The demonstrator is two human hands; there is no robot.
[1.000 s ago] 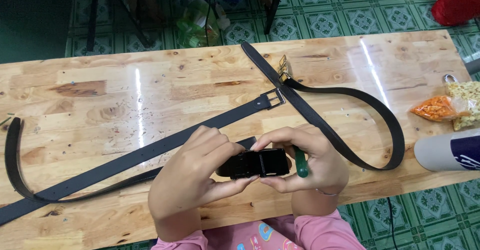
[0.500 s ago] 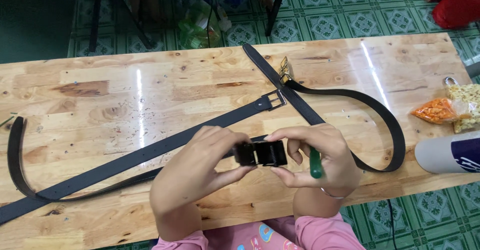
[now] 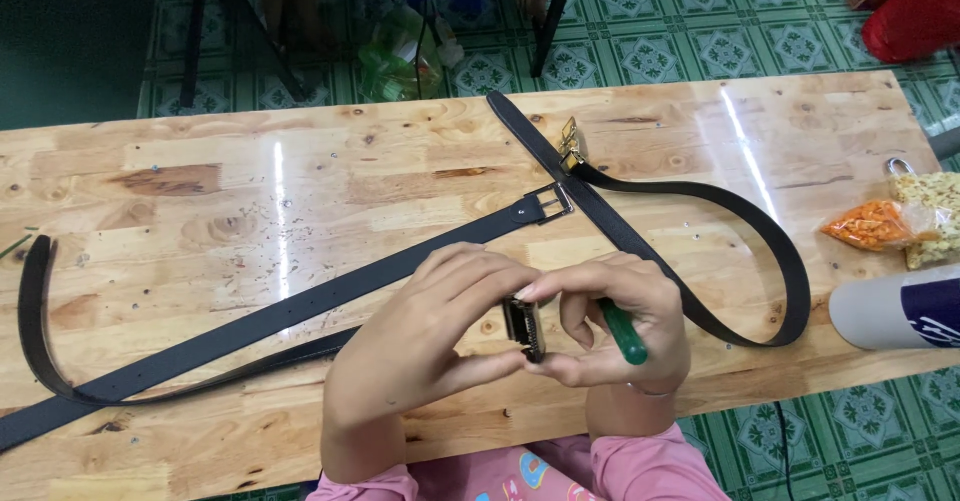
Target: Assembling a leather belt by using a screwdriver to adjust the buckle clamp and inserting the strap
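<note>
My left hand [image 3: 425, 331] and my right hand [image 3: 610, 316] meet above the near edge of the wooden table [image 3: 200, 181], both pinching a small black belt buckle [image 3: 524, 328] turned on edge. A green-handled tool [image 3: 622, 332] is tucked under the fingers of my right hand. A long black belt [image 3: 300, 306] with a silver buckle [image 3: 548, 204] runs from the far left to the middle of the table. A second black belt [image 3: 720, 201] with a gold buckle [image 3: 570, 146] loops at the right.
Clear bags of orange and yellow snacks [image 3: 900, 226] lie at the right edge, with a white and dark blue cylinder [image 3: 895, 308] just below them. Chair legs and a green plastic bag [image 3: 395, 51] stand on the green tiled floor beyond the table.
The black buckle was held flat and wide between my hands; it is now turned on edge, and both hands have shifted slightly up and right.
</note>
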